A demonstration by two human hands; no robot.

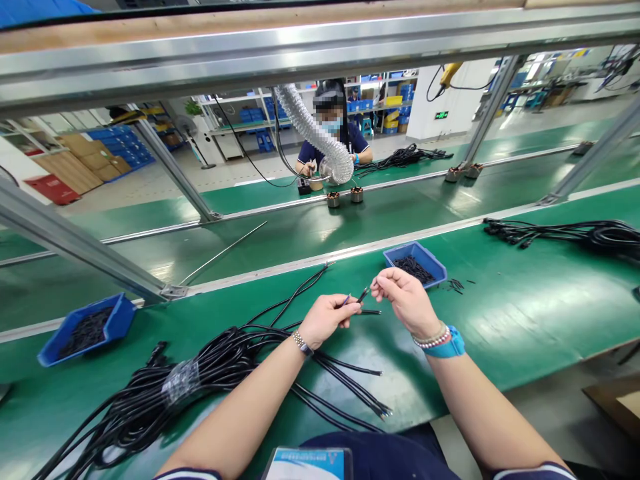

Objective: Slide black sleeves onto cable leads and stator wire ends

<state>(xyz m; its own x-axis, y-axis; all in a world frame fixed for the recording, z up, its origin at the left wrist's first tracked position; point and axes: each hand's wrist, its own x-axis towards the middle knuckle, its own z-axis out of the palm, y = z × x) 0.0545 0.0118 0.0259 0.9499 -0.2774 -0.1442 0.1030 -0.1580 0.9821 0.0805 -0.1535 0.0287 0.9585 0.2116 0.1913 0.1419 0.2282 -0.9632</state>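
My left hand (333,317) is closed on the end of a black cable (371,312), whose thin wire ends stick up past the fingertips. My right hand (400,297) is just to the right of those wire tips, its thumb and fingers pinched together; whatever it may hold is too small to name. Beneath and left of my left hand lies a large bundle of black cables (220,363), wrapped in clear film, with several cut ends fanning out to the right. A blue bin (440,272) of small black pieces stands just behind my right hand.
Another blue bin (123,320) of black pieces is at the left. Loose black bits (456,285) lie beside the right bin. More black cables (590,232) rest at the far right. Metal posts (175,167) rise behind the bench. Across the line sits a person (360,143) near a silver duct.
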